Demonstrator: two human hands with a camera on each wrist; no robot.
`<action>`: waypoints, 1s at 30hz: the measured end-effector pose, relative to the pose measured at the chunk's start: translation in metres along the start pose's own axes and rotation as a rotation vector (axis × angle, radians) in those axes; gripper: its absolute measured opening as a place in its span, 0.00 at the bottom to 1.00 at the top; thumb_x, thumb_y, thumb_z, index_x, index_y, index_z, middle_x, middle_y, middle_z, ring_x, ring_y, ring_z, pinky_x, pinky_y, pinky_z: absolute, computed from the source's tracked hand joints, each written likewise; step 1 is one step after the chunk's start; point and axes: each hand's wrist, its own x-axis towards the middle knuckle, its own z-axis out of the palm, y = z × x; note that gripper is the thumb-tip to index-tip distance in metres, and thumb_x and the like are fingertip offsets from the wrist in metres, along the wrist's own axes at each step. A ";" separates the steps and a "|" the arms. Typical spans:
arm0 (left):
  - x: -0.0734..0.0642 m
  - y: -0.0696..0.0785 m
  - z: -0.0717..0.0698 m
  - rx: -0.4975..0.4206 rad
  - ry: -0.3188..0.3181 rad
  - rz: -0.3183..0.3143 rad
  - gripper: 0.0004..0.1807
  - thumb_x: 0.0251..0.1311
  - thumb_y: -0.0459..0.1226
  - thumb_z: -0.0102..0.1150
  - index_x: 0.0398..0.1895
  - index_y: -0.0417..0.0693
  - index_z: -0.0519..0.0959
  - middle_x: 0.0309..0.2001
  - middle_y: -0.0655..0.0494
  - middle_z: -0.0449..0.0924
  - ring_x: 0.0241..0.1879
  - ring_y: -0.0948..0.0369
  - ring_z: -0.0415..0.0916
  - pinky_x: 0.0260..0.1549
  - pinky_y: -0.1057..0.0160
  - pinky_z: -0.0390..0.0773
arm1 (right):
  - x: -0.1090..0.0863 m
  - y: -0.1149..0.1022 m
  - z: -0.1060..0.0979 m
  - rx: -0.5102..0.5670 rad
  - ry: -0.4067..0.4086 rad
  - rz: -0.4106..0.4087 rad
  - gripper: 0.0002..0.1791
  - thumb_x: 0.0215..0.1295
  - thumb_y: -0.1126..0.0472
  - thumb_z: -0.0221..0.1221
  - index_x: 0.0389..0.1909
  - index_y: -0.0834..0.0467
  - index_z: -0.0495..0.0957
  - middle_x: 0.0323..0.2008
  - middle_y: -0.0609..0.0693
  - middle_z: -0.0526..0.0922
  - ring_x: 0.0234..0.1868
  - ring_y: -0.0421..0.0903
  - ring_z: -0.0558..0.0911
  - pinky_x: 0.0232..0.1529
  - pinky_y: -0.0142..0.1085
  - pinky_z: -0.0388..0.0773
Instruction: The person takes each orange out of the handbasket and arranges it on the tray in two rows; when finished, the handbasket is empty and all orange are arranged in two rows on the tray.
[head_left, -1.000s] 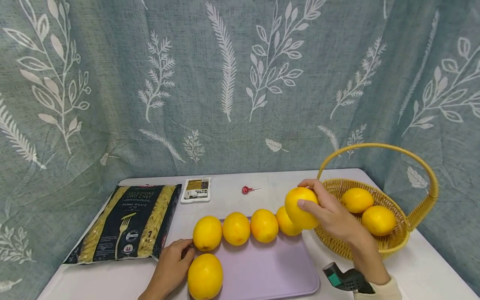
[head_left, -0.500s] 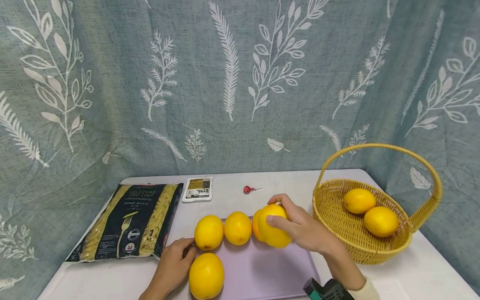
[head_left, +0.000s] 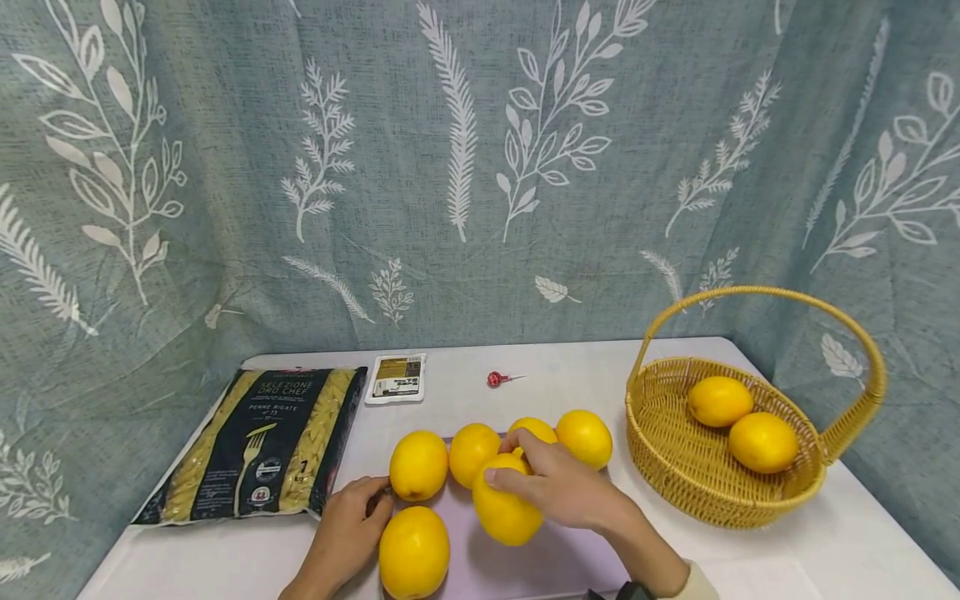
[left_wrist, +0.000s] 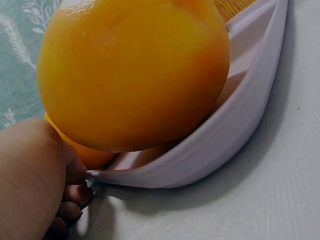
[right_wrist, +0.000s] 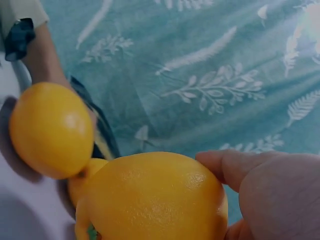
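My right hand (head_left: pixel 558 483) grips a yellow lemon (head_left: pixel 506 512) above the lilac tray (head_left: pixel 555 567), thumb and fingers round its sides. In the right wrist view this lemon (right_wrist: pixel 155 195) fills the lower middle. Along the tray's far side stand several lemons in a row, among them a left one (head_left: pixel 418 467) and a right one (head_left: pixel 583 439); the held lemon partly covers those in the middle. Another lemon (head_left: pixel 414 552) lies at the near left. My left hand (head_left: pixel 347 529) pinches the tray's left rim, its thumb at the edge and fingers curled below in the left wrist view.
A wicker basket (head_left: pixel 697 492) with a tall handle stands right of the tray, two lemons (head_left: pixel 763 442) inside. Left lies a bag of penne (head_left: pixel 255 450). Behind the tray are a small white packet (head_left: pixel 396 379) and a red lollipop (head_left: pixel 495 379). A patterned curtain (head_left: pixel 480 167) closes the back.
My right hand has carried the lemon left and toward me, from beside the basket to over the tray's middle. The right-hand lemon of the row shows again. My left hand stays at the rim.
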 end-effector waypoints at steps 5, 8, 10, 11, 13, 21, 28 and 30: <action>0.000 0.000 0.000 0.000 0.003 0.001 0.17 0.65 0.31 0.58 0.54 0.32 0.82 0.34 0.55 0.80 0.34 0.60 0.71 0.36 0.59 0.75 | 0.001 0.001 0.009 -0.008 -0.007 0.055 0.22 0.69 0.40 0.58 0.47 0.54 0.74 0.34 0.47 0.80 0.37 0.45 0.78 0.40 0.41 0.72; 0.000 -0.001 0.000 0.001 -0.001 -0.001 0.17 0.65 0.31 0.57 0.55 0.31 0.82 0.34 0.56 0.80 0.34 0.60 0.71 0.36 0.59 0.75 | 0.000 0.001 0.014 0.013 -0.028 0.062 0.20 0.69 0.41 0.59 0.43 0.55 0.75 0.34 0.48 0.79 0.37 0.45 0.77 0.39 0.40 0.72; 0.000 -0.001 0.000 0.003 -0.005 -0.003 0.17 0.65 0.31 0.57 0.55 0.31 0.81 0.34 0.56 0.79 0.34 0.60 0.71 0.35 0.60 0.75 | 0.000 0.002 0.017 0.016 -0.038 0.070 0.20 0.68 0.41 0.59 0.43 0.55 0.75 0.34 0.48 0.79 0.37 0.45 0.77 0.38 0.40 0.72; 0.000 -0.001 0.000 0.004 -0.007 -0.002 0.17 0.65 0.31 0.57 0.55 0.31 0.81 0.34 0.56 0.79 0.34 0.60 0.71 0.35 0.60 0.75 | 0.001 0.003 0.019 0.011 -0.041 0.071 0.20 0.68 0.41 0.59 0.43 0.54 0.76 0.34 0.48 0.79 0.36 0.45 0.77 0.37 0.40 0.72; 0.000 -0.001 0.000 0.004 -0.007 -0.002 0.17 0.65 0.31 0.57 0.55 0.31 0.81 0.34 0.55 0.80 0.34 0.60 0.71 0.36 0.60 0.75 | 0.002 0.003 0.022 0.009 -0.048 0.072 0.20 0.68 0.40 0.59 0.41 0.54 0.76 0.32 0.48 0.79 0.34 0.44 0.77 0.35 0.39 0.73; 0.000 -0.001 -0.001 0.011 -0.009 -0.005 0.18 0.66 0.31 0.57 0.55 0.31 0.81 0.41 0.51 0.83 0.37 0.59 0.73 0.41 0.56 0.78 | 0.006 0.009 0.033 -0.039 -0.091 0.111 0.21 0.69 0.38 0.56 0.36 0.53 0.76 0.30 0.48 0.77 0.34 0.45 0.76 0.35 0.39 0.71; 0.000 0.000 -0.001 0.019 -0.012 -0.004 0.18 0.66 0.32 0.57 0.56 0.31 0.81 0.41 0.51 0.82 0.37 0.59 0.72 0.40 0.57 0.77 | 0.010 0.015 0.041 -0.135 -0.084 0.124 0.26 0.70 0.35 0.53 0.46 0.55 0.80 0.42 0.48 0.83 0.42 0.45 0.79 0.46 0.45 0.75; 0.000 0.000 -0.001 0.020 -0.011 -0.001 0.18 0.66 0.32 0.57 0.56 0.32 0.81 0.42 0.51 0.83 0.37 0.59 0.73 0.41 0.56 0.78 | 0.011 0.015 0.042 -0.143 -0.074 0.125 0.30 0.71 0.34 0.51 0.52 0.56 0.81 0.47 0.49 0.84 0.47 0.46 0.80 0.50 0.48 0.76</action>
